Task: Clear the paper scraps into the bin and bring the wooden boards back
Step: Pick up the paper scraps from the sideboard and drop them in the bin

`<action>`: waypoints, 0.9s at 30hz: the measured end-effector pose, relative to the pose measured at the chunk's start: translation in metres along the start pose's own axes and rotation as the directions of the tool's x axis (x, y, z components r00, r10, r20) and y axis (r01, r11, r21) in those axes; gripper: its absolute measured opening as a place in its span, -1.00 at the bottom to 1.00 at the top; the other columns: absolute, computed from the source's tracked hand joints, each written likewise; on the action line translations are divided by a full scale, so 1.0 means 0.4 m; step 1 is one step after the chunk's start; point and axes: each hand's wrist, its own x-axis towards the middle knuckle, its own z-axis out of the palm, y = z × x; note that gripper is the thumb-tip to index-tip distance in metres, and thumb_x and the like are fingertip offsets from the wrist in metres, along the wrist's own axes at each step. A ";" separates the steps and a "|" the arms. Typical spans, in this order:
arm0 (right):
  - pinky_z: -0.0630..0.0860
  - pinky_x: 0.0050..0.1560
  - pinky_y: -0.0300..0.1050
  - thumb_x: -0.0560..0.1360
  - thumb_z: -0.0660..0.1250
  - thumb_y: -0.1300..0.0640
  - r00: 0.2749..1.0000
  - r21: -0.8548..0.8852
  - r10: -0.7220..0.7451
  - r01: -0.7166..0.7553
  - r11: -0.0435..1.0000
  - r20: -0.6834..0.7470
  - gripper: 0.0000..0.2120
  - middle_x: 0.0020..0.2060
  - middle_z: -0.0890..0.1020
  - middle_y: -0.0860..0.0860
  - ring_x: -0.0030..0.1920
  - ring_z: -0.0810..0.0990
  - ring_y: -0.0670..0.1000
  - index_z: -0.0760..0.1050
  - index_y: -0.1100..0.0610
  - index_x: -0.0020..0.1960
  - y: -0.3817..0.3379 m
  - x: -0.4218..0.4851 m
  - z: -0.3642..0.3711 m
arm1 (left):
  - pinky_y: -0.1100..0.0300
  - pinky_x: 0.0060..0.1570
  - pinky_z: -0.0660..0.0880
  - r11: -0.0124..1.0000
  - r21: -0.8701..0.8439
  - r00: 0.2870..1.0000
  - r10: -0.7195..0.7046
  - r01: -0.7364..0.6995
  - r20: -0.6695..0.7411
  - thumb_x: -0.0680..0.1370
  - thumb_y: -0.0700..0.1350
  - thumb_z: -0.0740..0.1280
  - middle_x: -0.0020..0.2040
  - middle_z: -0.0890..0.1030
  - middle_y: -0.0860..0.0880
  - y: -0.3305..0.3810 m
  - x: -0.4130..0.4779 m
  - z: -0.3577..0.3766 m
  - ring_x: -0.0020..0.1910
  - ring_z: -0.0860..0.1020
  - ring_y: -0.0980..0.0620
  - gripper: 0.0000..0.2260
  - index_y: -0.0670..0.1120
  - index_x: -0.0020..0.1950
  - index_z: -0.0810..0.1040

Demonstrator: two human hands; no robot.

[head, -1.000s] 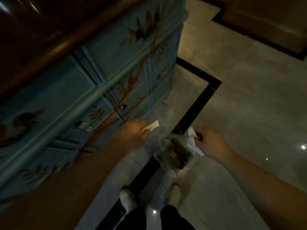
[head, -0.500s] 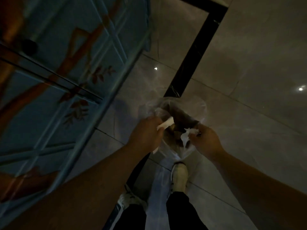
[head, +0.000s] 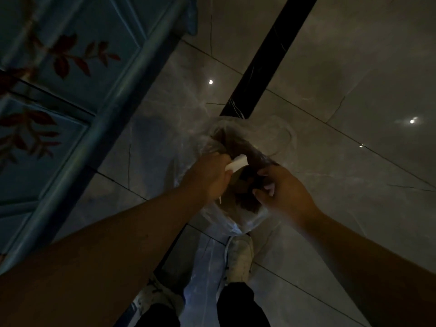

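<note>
A bin lined with a clear plastic bag (head: 252, 224) stands on the tiled floor just ahead of my feet, with brown rubbish inside. My left hand (head: 207, 175) is at the bag's left rim and pinches a white paper scrap (head: 237, 163) over the opening. My right hand (head: 283, 192) hovers at the right rim with its fingers curled toward the mouth. No scrap shows in it, and whether it grips the plastic is unclear in the dim light. No wooden boards are in view.
A blue painted cabinet (head: 94, 67) with red leaf patterns rises close on the left. A black inlay strip (head: 271, 55) crosses the glossy grey floor tiles. My white shoes (head: 239, 258) stand right behind the bin.
I have leaned in over the bin, and both hands have come down to its mouth. The white scrap seen in my right hand earlier is no longer visible.
</note>
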 end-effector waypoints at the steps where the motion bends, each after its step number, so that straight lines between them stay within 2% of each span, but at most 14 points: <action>1: 0.38 -0.27 -0.25 0.39 0.46 0.06 1.000 -0.011 -0.013 0.013 1.000 0.004 -0.59 0.07 0.55 0.03 -0.10 0.59 0.00 0.47 0.04 0.21 0.000 -0.002 -0.008 | 0.04 0.04 0.36 1.000 0.013 1.000 -0.010 0.010 0.021 0.54 -0.11 0.29 0.12 0.53 -0.26 0.006 0.009 0.003 0.10 0.48 -0.22 -0.75 -0.21 0.17 0.50; 4: 0.43 -0.15 -0.14 0.40 0.46 0.05 0.999 -0.048 -0.036 0.037 0.998 0.012 -0.55 0.16 0.53 0.05 0.00 0.60 0.05 0.45 0.06 0.24 -0.008 -0.010 -0.035 | -0.06 0.14 0.42 0.998 0.068 0.997 0.005 -0.010 0.072 0.53 -0.04 0.31 0.22 0.47 -0.25 0.023 0.003 0.000 0.18 0.45 -0.22 -0.59 -0.17 0.33 0.39; 8: 0.50 -0.05 -0.06 0.40 0.44 0.00 0.995 -0.110 -0.101 0.101 0.989 0.010 -0.48 0.21 0.50 0.05 0.12 0.54 0.10 0.41 0.07 0.31 -0.051 -0.043 -0.091 | -0.01 0.15 0.38 0.980 0.162 0.992 0.101 -0.112 0.077 0.54 0.03 0.27 0.34 0.40 -0.18 0.063 -0.056 -0.065 0.27 0.39 -0.17 -0.49 -0.10 0.44 0.25; 10: 0.50 -0.01 -0.03 0.39 0.44 -0.02 0.991 -0.129 -0.133 0.131 0.983 -0.003 -0.45 0.24 0.49 0.07 0.16 0.51 0.13 0.39 0.07 0.33 -0.091 -0.077 -0.137 | -0.03 0.15 0.40 0.950 0.262 0.985 0.157 -0.169 0.067 0.55 0.05 0.24 0.38 0.37 -0.16 0.111 -0.098 -0.133 0.29 0.38 -0.17 -0.48 -0.10 0.46 0.22; 14: 0.49 0.12 0.07 0.39 0.43 -0.07 0.988 -0.153 -0.154 0.148 0.977 -0.031 -0.35 0.36 0.42 0.16 0.28 0.43 0.23 0.33 0.10 0.39 -0.194 -0.169 -0.242 | -0.08 0.04 0.45 0.874 0.398 0.957 0.288 -0.278 0.037 0.53 0.01 0.27 0.30 0.45 -0.19 0.235 -0.193 -0.302 0.19 0.44 -0.20 -0.51 -0.14 0.41 0.29; 16: 0.44 0.19 0.12 0.39 0.42 -0.13 0.982 -0.191 -0.175 0.158 0.969 -0.074 -0.29 0.42 0.36 0.20 0.34 0.38 0.26 0.28 0.08 0.44 -0.266 -0.239 -0.335 | -0.07 0.05 0.44 0.821 0.477 0.940 0.340 -0.315 0.037 0.51 0.01 0.27 0.29 0.47 -0.18 0.325 -0.246 -0.418 0.18 0.45 -0.20 -0.52 -0.13 0.38 0.33; 18: 0.45 0.18 0.13 0.38 0.40 -0.15 0.971 -0.224 -0.211 0.182 0.958 -0.114 -0.27 0.41 0.37 0.23 0.31 0.42 0.28 0.29 0.11 0.45 -0.339 -0.296 -0.432 | -0.07 0.09 0.44 0.769 0.540 0.919 0.393 -0.343 0.025 0.49 0.01 0.28 0.28 0.48 -0.21 0.418 -0.295 -0.536 0.17 0.46 -0.22 -0.51 -0.14 0.37 0.35; 22: 0.40 0.24 0.12 0.41 0.33 -0.21 0.943 -0.315 -0.266 0.195 0.929 -0.202 -0.24 0.46 0.30 0.20 0.36 0.37 0.24 0.20 0.07 0.49 -0.499 -0.413 -0.653 | -0.07 0.04 0.50 0.640 0.657 0.847 0.532 -0.399 -0.004 0.51 0.03 0.24 0.21 0.55 -0.25 0.604 -0.410 -0.769 0.11 0.53 -0.24 -0.54 -0.17 0.33 0.43; 24: 0.34 0.29 0.12 0.41 0.29 -0.23 0.916 -0.352 -0.298 0.194 0.916 -0.269 -0.23 0.49 0.27 0.17 0.40 0.33 0.21 0.15 0.04 0.51 -0.572 -0.473 -0.763 | -0.06 0.07 0.48 0.595 0.699 0.815 0.579 -0.397 -0.030 0.50 0.04 0.29 0.23 0.53 -0.24 0.688 -0.465 -0.875 0.13 0.51 -0.24 -0.52 -0.17 0.35 0.39; 27: 0.28 0.35 0.13 0.42 0.25 -0.25 0.875 -0.398 -0.314 0.157 0.904 -0.368 -0.23 0.51 0.22 0.14 0.44 0.25 0.19 0.09 0.00 0.52 -0.681 -0.601 -0.930 | -0.09 -0.01 0.52 0.528 0.736 0.751 0.659 -0.423 -0.041 0.47 0.01 0.34 0.19 0.55 -0.25 0.823 -0.572 -1.032 0.08 0.54 -0.25 -0.52 -0.20 0.31 0.41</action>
